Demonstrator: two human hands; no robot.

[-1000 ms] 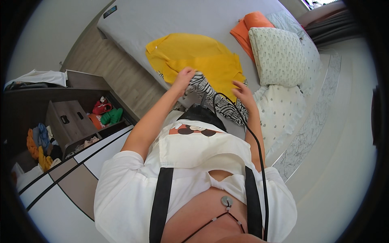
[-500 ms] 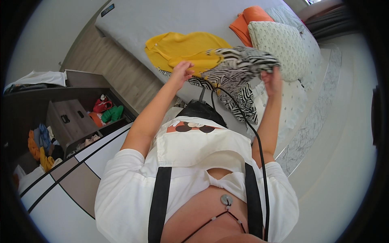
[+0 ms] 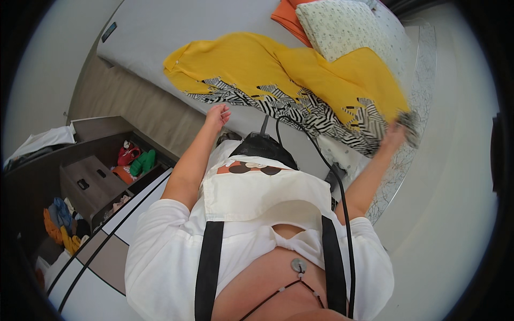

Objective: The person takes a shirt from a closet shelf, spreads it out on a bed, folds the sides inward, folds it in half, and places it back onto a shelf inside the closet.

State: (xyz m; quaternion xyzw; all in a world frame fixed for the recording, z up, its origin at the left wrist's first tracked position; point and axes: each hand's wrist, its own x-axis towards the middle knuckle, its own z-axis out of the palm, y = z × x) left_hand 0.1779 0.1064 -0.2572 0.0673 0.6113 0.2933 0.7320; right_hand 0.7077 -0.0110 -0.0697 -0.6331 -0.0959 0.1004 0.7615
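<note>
A long yellow cloth [image 3: 235,56] with a black-and-white zebra print along its near edge lies spread over the bed; I cannot tell whether it is a garment or a scarf. My right hand [image 3: 394,138], slightly blurred, is closed on a bunched zebra-print corner at the cloth's right end, which lifts over the bed's right side. Just short of the near hem, at the left, my left hand [image 3: 218,116] hangs apart from the cloth. Its fingers are loosely curled and spread, with nothing seen in them.
Patterned pillow [image 3: 342,32] and folded orange cloth [image 3: 289,21] rest at the bed's far right. A phone [image 3: 108,32] lies at the far-left corner of the grey bed [image 3: 144,37]. A black cable [image 3: 321,150] runs down before me. Left stands an open cabinet [image 3: 93,179] holding clothes.
My right hand has swung right and toward me, drawing the bunched zebra end out so the yellow side spreads wide. My left hand has moved back from the cloth. The view has shifted.
</note>
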